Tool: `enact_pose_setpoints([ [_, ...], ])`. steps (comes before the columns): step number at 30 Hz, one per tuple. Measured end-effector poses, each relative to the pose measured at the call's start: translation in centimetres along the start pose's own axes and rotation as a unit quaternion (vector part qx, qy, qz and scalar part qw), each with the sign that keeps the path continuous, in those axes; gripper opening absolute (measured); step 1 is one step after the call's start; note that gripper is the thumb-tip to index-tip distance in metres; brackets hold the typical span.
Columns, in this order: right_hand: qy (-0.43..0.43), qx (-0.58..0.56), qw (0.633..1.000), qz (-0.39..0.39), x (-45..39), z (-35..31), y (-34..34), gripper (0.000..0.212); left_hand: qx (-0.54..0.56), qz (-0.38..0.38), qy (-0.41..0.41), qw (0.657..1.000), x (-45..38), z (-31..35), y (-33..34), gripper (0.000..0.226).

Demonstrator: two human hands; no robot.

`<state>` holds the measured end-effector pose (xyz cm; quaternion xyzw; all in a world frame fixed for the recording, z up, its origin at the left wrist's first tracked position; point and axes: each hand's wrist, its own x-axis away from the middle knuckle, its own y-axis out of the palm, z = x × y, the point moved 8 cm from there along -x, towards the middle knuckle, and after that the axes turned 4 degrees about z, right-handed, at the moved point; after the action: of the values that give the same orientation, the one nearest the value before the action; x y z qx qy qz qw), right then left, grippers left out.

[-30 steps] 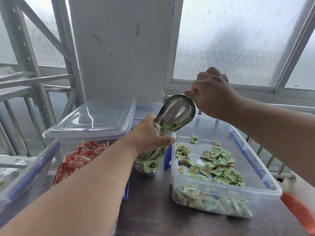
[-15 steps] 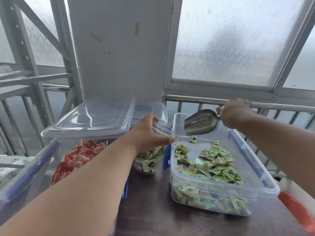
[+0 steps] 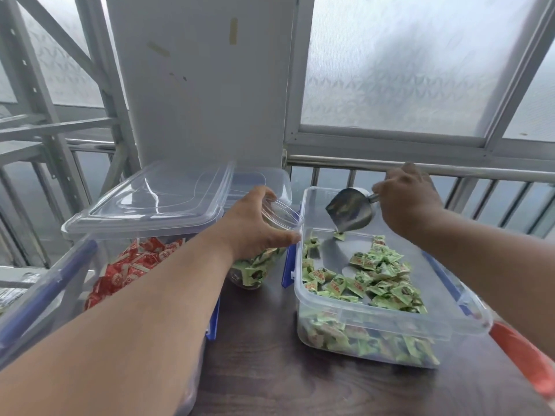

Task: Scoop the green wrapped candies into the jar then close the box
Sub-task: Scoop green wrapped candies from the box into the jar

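Steel scoop tilting mouth-down over the far end of the open clear box, its lip touching or nearly touching one green candy; cannot tell which. Gripping the scoop's handle: right hand, fingers curled closed around it, at about 1 o'clock in the view. Wrapping around one clear jar: left hand, fingers and thumb closed on its upper wall, the jar leaning toward the box and sitting just beside the box's left wall, near 12 o'clock. Lying inside the jar: green wrapped candies, filling roughly its lower part, too jumbled to count. Spreading across the box floor toward 3 o'clock: many more green wrapped candies, too many to count, with a bare patch of floor under the scoop. Standing at 9 o'clock: one second clear box holding red wrapped candies, with one clear lid resting on top of it; behind it, a second lid partly showing. Showing on the boxes: blue latches. Carrying all of it: one dark wooden surface. Peeking in at 4 o'clock, at the surface's edge: one orange object, cut off, not identifiable.
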<state>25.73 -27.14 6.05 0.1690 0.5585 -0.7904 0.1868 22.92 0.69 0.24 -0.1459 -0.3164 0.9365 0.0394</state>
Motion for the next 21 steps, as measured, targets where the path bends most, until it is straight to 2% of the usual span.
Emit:
enact_pose_setpoints([
  [2, -0.029, 0.046, 0.998, 0.021, 0.8, -0.9, -0.2, 0.03, 0.013, 0.003, 0.003, 1.0, -0.1, 0.0, 0.0, 0.087],
  [4, -0.063, 0.041, 0.997, 0.019, 1.5, -1.6, 0.0, 0.029, 0.016, -0.001, 0.005, 1.0, -0.1, 0.0, 0.0, 0.085],
  [10, -0.148, -0.111, 0.983, 0.017, 1.7, -2.4, 0.6, 0.036, -0.004, 0.001, 0.014, 1.0, -0.2, 0.0, 0.1, 0.08],
  [13, -0.214, -0.107, 0.971, 0.003, 1.3, -2.6, -0.5, 0.031, -0.005, -0.003, 0.012, 1.0, -0.2, 0.0, 0.1, 0.079],
  [15, -0.229, -0.113, 0.965, -0.058, 0.9, -2.4, -1.7, 0.022, -0.003, -0.001, 0.01, 1.0, -0.2, 0.0, 0.1, 0.077],
  [18, -0.206, -0.154, 0.946, -0.197, 0.7, -1.8, -1.9, 0.015, 0.003, 0.001, 0.009, 1.0, -0.1, 0.1, 0.0, 0.076],
  [21, -0.217, -0.114, 0.935, -0.257, 1.2, -2.2, -0.8, 0.02, -0.001, -0.001, 0.01, 1.0, 0.0, 0.2, 0.1, 0.078],
])
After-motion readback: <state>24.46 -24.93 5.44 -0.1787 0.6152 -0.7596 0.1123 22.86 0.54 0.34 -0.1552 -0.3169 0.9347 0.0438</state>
